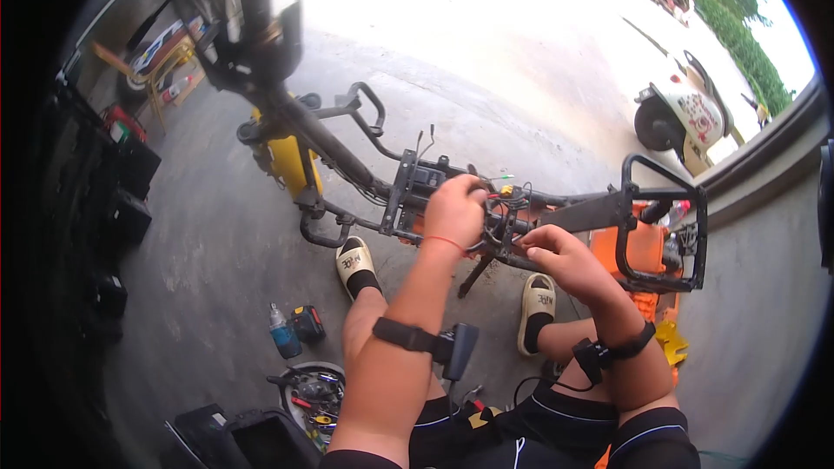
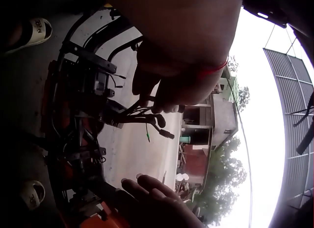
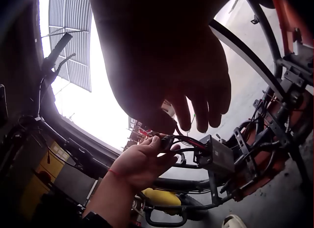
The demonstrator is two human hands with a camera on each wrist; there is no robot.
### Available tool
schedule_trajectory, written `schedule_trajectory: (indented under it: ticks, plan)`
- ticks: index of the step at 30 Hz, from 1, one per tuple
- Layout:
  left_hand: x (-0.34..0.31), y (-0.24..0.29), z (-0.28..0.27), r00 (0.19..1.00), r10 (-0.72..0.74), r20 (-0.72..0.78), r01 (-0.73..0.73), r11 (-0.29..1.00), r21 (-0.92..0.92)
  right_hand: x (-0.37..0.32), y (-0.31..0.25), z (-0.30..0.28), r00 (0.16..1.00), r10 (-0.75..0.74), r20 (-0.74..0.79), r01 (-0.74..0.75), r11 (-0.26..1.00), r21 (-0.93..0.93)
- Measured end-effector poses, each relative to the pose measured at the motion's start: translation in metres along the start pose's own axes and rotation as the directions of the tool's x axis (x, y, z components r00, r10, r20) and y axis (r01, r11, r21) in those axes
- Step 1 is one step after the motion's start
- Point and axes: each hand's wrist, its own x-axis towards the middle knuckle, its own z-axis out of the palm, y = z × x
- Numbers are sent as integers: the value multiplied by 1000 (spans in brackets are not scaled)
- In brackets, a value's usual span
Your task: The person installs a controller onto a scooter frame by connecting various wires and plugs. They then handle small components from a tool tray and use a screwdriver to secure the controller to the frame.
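A black tubular vehicle frame (image 1: pixel 347 165) stands in front of the person, with a bundle of cables (image 2: pixel 142 119) rising from its middle. The left hand (image 1: pixel 455 213) pinches these cables between thumb and fingers, as the right wrist view also shows at the left hand (image 3: pixel 142 164). A metal box (image 3: pixel 221 156) sits beside the wires. To the right, the right hand (image 1: pixel 569 262) hovers over the frame with loosely bent fingers and nothing visible in them. One loose wire has a green end (image 2: pixel 148 138).
A blue drill (image 1: pixel 282 333) and a round tray of tools (image 1: pixel 300 382) lie on the floor at lower left. The person's slippered feet (image 1: pixel 356 267) flank the near side of the frame. A white scooter (image 1: pixel 695 117) stands outside at upper right.
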Motion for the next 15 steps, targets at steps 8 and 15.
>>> schedule_trajectory:
  ticks: [8,15]
  plan:
    - [11,5,-26,940,-279,195,340,812,-475,15,-11,2,997,-36,72,56,954,-296]
    - [9,24,-25,911,-403,84,351,654,-670,60,17,15,999,-25,43,40,911,-409]
